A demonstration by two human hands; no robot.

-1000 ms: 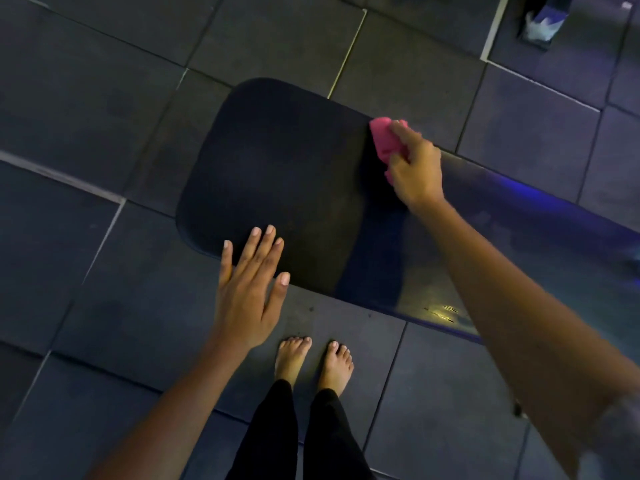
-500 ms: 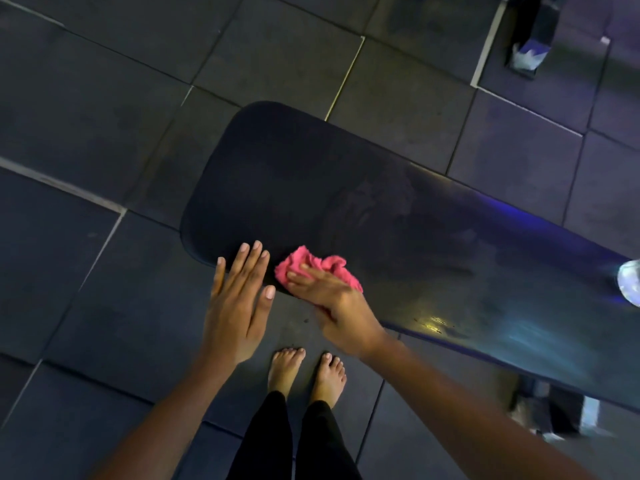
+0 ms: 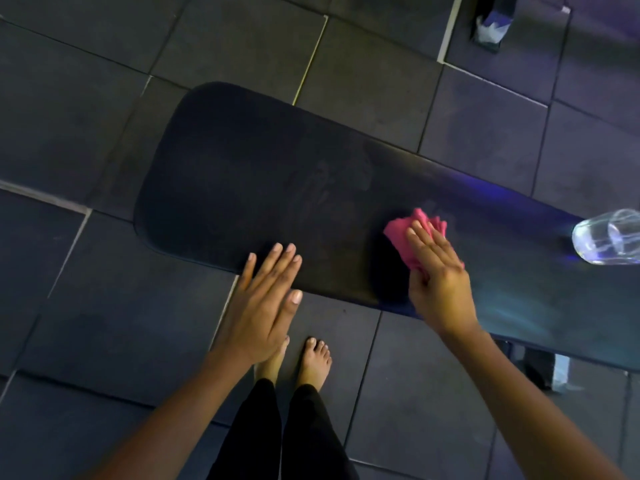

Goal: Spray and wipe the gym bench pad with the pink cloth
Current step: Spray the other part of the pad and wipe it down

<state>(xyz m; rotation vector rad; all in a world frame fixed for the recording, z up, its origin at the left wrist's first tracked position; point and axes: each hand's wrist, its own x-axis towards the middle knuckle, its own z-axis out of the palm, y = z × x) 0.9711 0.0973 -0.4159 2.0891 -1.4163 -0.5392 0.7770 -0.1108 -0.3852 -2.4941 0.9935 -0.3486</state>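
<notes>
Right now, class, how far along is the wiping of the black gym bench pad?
Done: faint smears mid-pad on the black padded bench suggest a pass there. In hand: the right hand presses the crumpled pink cloth near the front edge; the left hand lies flat, open. Left: the stretch toward the clear bottle.

A single head-worn wide-angle camera looks steeply down from standing height. The bench pad (image 3: 263,188) runs from centre left to the right edge of the frame, the tiled floor (image 3: 86,81) surrounds it, and the wearer's bare feet (image 3: 313,358) sit at lower centre, close below.
</notes>
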